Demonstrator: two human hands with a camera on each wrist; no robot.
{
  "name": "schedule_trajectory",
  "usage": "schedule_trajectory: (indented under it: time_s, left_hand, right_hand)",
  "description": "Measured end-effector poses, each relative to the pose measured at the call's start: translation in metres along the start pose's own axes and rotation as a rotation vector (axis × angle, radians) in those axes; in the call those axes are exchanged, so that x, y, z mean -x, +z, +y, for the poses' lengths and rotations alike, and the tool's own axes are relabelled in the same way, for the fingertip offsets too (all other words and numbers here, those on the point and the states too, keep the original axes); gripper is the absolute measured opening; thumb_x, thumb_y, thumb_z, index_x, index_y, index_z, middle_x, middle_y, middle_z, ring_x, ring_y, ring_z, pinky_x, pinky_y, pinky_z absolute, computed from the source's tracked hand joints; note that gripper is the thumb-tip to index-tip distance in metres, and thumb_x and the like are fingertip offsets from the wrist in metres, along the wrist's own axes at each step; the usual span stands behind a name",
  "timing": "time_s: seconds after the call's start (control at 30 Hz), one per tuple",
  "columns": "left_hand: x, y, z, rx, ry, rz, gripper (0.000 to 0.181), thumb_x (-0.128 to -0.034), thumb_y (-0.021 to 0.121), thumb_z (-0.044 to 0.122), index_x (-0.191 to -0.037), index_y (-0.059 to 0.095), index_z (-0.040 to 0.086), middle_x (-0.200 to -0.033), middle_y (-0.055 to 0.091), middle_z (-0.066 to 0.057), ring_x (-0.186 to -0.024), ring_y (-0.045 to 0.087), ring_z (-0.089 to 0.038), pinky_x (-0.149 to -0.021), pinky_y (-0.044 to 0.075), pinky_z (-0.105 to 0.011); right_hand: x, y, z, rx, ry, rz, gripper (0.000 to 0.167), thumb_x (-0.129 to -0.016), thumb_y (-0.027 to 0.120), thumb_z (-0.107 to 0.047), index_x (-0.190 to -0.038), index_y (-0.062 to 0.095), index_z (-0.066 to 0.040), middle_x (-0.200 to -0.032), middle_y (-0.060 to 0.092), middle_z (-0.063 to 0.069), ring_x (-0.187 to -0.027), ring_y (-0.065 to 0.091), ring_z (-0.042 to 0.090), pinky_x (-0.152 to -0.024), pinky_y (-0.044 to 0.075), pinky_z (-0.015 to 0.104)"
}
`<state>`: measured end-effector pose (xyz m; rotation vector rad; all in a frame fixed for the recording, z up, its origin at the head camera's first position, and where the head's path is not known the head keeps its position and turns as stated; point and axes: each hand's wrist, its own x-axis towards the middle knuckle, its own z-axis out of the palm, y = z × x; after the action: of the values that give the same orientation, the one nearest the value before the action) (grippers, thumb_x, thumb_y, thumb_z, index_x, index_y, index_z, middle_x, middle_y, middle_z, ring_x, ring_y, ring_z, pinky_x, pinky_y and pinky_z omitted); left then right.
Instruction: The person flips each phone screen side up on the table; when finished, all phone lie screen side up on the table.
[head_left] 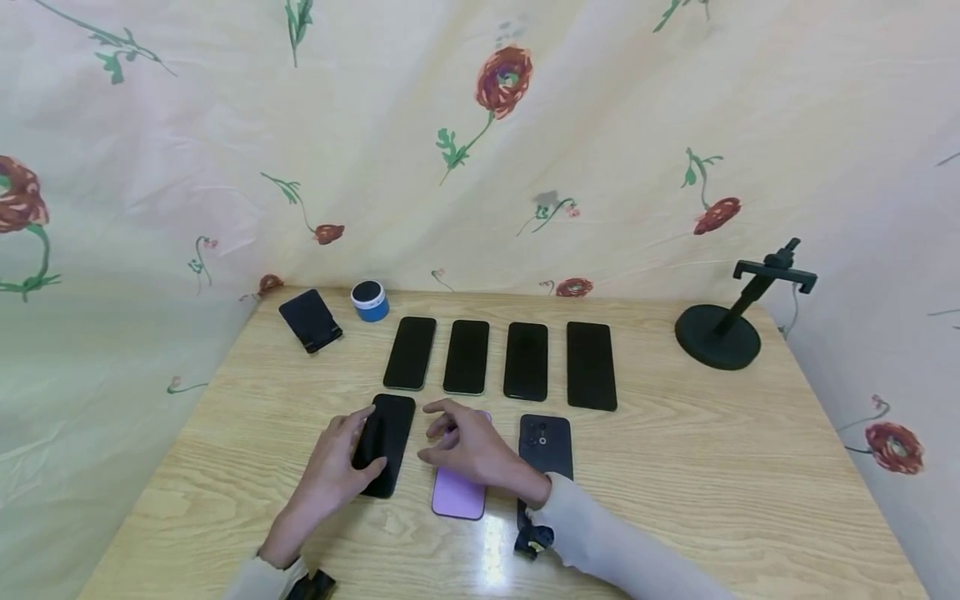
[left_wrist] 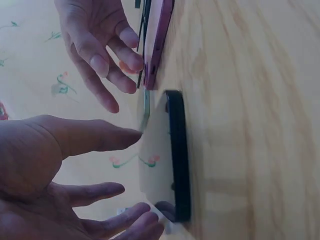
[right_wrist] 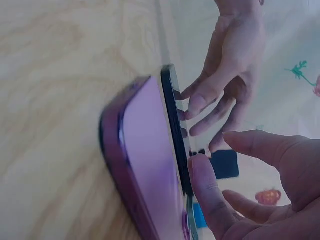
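My left hand point(head_left: 337, 460) hovers over a black phone point(head_left: 394, 433) that lies screen up at the front left of the table. Its thumb and fingers are spread above the two long sides; in the left wrist view a small gap separates them from the phone's glass point(left_wrist: 159, 150). To the right, my right hand point(head_left: 471, 448) hangs above a purple phone point(head_left: 459, 498), its fingers loosely bent with nothing between them. The hand covers the purple phone's upper part. A dark phone with a camera block point(head_left: 546, 442) lies back up, partly hidden by the right forearm.
Behind the hands, several black phones point(head_left: 467, 358) lie screen up in a row. A small black folding stand point(head_left: 309, 319) and a blue and white cylinder point(head_left: 371, 302) stand at the back left. At the back right rises a black stand with a round base point(head_left: 717, 337).
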<state>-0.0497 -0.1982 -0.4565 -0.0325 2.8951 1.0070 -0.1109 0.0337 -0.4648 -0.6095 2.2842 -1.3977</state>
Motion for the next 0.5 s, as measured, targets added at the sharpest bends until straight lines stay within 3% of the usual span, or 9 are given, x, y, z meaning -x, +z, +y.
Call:
schedule_trajectory:
  time_s: [0.23, 0.37, 0.5]
  left_hand:
    - [-0.001, 0.01, 0.016, 0.012, 0.098, 0.07, 0.068, -0.0913, 0.08, 0.018, -0.152, 0.051, 0.008, -0.138, 0.058, -0.023, -0.122, 0.058, -0.04, -0.099, 0.052, -0.055]
    - [0.001, 0.019, 0.028, 0.063, 0.145, 0.046, 0.069, -0.0904, 0.081, 0.018, -0.153, 0.051, 0.011, -0.138, 0.057, -0.018, -0.121, 0.06, -0.034, -0.096, 0.057, -0.046]
    - [0.004, 0.029, 0.042, 0.085, 0.153, -0.007, 0.07, -0.0893, 0.083, 0.022, -0.152, 0.052, 0.012, -0.135, 0.057, -0.014, -0.112, 0.061, -0.026, -0.085, 0.058, -0.033]
  right_hand:
    - [0.006, -0.018, 0.009, 0.021, -0.038, 0.036, 0.05, -0.09, 0.081, -0.014, -0.136, 0.062, -0.003, -0.111, 0.075, 0.011, -0.094, 0.073, 0.019, -0.079, 0.057, 0.024]
    - [0.011, -0.028, 0.014, 0.05, -0.034, 0.053, 0.044, -0.091, 0.08, -0.012, -0.132, 0.065, -0.004, -0.109, 0.076, 0.01, -0.094, 0.072, 0.018, -0.078, 0.057, 0.023]
    - [0.016, -0.038, 0.019, 0.091, -0.023, 0.096, 0.041, -0.091, 0.08, -0.013, -0.129, 0.067, -0.006, -0.107, 0.076, 0.008, -0.091, 0.071, 0.017, -0.076, 0.057, 0.024]
